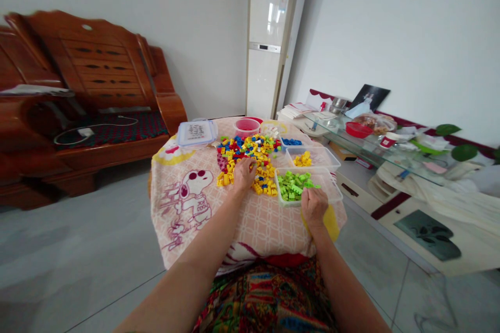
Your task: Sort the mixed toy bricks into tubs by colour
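Note:
A mixed pile of toy building bricks (265,146) in yellow, blue, red and green lies on the cloth-covered table. My left hand (245,174) reaches into its near part with fingers pinched together; whatever they hold is too small to make out. Green bricks (291,185) fill much of a clear plastic container (332,190) on the right. At that container's near edge is my right hand (314,205), fingers curled closed, their contents hidden. Behind it stand a clear container (327,158) with yellow bricks (302,159) and another with blue bricks (291,142).
A pink bowl (247,125) and a lidded clear box (196,132) stand at the table's back on the patterned cloth (258,223). A wooden bench (97,78) is at the left. To the right, a glass-topped cabinet (367,151) carries a red bowl (358,129) and papers.

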Motion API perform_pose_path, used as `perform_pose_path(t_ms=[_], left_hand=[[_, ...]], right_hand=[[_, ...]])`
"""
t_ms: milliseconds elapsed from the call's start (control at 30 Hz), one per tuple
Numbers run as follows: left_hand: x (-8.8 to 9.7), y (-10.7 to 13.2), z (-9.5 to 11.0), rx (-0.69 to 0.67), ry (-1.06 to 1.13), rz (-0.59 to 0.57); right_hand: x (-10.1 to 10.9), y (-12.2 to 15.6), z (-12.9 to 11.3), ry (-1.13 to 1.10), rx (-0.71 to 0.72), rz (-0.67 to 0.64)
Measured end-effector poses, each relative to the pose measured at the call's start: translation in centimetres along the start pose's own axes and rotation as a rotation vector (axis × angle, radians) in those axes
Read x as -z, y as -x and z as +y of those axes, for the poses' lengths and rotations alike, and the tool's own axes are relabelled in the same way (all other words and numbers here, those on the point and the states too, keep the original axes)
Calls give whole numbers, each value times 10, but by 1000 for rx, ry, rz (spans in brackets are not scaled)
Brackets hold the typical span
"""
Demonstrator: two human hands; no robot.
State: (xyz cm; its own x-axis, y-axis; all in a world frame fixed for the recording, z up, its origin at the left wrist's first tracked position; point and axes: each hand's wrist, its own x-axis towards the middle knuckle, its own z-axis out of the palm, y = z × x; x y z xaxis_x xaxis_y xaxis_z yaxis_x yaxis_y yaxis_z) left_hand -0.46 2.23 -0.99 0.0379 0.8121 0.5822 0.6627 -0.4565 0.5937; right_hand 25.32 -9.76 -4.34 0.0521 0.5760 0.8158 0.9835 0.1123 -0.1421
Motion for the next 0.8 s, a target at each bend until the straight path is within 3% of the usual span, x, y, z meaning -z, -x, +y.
perform_pose_path(t_ms=[267, 400, 500, 633, 800], left_hand=[[-25, 25, 44, -380, 225, -82], [-33, 34, 53, -487, 261, -163], [-34, 30, 44, -413, 225, -115], [-33, 13, 23, -192, 65, -30], [-32, -19, 19, -49, -201, -171]], right_hand=[[1, 0, -1, 16, 8, 9], [2, -1, -3, 7, -9, 1], [2, -1, -3, -5, -17, -4], [1, 0, -2, -9, -22, -3], [0, 0, -2, 14, -7, 25]])
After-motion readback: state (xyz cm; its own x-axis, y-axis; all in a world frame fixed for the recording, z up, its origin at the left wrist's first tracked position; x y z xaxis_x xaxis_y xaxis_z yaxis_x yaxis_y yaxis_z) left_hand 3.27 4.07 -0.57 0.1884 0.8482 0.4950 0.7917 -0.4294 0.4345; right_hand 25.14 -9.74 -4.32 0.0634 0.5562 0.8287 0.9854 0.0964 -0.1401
